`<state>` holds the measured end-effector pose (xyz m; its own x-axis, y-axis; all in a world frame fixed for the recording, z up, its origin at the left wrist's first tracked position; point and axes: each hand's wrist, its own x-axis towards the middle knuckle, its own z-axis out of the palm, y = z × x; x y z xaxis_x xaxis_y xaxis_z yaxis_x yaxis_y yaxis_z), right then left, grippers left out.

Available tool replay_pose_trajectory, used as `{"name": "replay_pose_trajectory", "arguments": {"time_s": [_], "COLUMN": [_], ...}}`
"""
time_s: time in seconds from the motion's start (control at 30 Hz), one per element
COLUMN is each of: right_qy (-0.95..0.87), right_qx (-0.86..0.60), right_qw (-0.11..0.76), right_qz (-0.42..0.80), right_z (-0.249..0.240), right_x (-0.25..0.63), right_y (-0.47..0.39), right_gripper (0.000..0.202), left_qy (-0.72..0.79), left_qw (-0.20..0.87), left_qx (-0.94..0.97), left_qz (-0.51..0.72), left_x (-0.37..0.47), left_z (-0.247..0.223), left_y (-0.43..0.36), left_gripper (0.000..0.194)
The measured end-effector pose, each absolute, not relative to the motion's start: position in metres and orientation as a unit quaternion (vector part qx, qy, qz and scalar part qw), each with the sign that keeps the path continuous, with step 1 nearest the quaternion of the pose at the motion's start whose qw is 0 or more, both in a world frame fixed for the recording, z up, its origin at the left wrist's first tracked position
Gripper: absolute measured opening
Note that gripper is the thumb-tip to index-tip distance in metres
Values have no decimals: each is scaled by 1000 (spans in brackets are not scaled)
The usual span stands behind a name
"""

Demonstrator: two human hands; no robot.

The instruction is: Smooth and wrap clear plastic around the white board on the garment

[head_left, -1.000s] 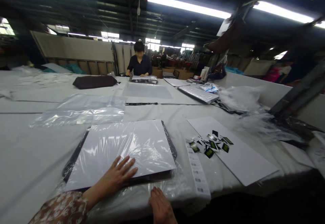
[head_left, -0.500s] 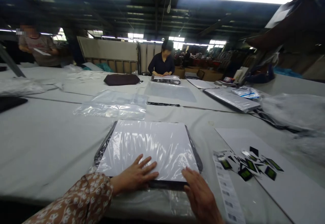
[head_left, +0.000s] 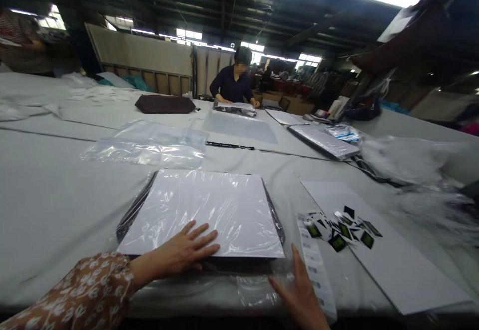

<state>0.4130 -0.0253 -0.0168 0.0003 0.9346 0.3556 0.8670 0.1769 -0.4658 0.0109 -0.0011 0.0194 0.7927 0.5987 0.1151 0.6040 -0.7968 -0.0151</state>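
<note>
A flat package (head_left: 209,205), a white sheet over a dark garment inside a clear plastic bag, lies on the grey table in front of me. My left hand (head_left: 183,251) lies flat on its near edge with fingers spread. At the bag's loose open end (head_left: 258,287), near the right corner, my right hand (head_left: 301,295) hovers with fingers apart and holds nothing. A strip of barcode labels (head_left: 316,265) lies just right of that hand.
A white board (head_left: 396,265) on the right carries several small black-and-green tags (head_left: 339,227). Empty clear bags (head_left: 145,145) lie beyond the package. A person (head_left: 234,83) works at the far side; another stands far left. More bagged items and crumpled plastic (head_left: 404,158) sit right.
My right hand came up onto the package's near right corner, then slid off toward the bag's open end. My left hand stayed flat on the package. The view shifted.
</note>
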Motion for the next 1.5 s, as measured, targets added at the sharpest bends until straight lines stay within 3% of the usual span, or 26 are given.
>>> {"name": "replay_pose_trajectory", "arguments": {"time_s": [0.03, 0.1, 0.17, 0.2, 0.27, 0.43, 0.7, 0.87, 1.03, 1.27, 1.5], "right_qy": [-731, -769, -822, -848, -881, -877, -896, -904, -911, -900, -904], "right_qx": [-612, -539, -449, -410, -368, -389, -359, -331, -289, -289, -301], "right_qw": [299, 309, 306, 297, 267, 234, 211, 204, 199, 200, 156], "right_qz": [-26, -149, -170, -155, -129, -158, -155, -176, -218, -256, -261], "right_z": [-17, -17, -18, -18, -19, -24, -23, -20, -21, -24, -26], "right_x": [408, 397, 384, 378, 367, 352, 348, 346, 344, 340, 337], "right_y": [-30, -37, -42, -44, -46, -41, -23, -18, -16, -19, -23], "right_gripper": [80, 50, 16, 11, 17, 29, 22, 21, 24, 22, 27], "left_qy": [-319, -320, -321, -322, -327, -328, -341, -356, -362, -370, -330], "left_qw": [21, 17, 20, 23, 26, -3, 22, 29, 92, 70, 64], "left_qx": [-946, -946, -946, -946, -944, -944, -938, -933, -925, -925, -940], "left_qz": [-49, -44, -41, -41, -41, -28, -49, -33, -65, -47, -51], "left_x": [11, 11, 11, 11, 11, 11, 14, 19, 25, 37, 27], "left_z": [19, 18, 18, 18, 20, 30, 21, 18, 15, 17, 36], "left_y": [-1, 0, 0, -1, -1, -2, -1, -2, -3, -7, -4], "left_gripper": [88, 90, 85, 80, 74, 82, 75, 91, 72, 96, 68]}}
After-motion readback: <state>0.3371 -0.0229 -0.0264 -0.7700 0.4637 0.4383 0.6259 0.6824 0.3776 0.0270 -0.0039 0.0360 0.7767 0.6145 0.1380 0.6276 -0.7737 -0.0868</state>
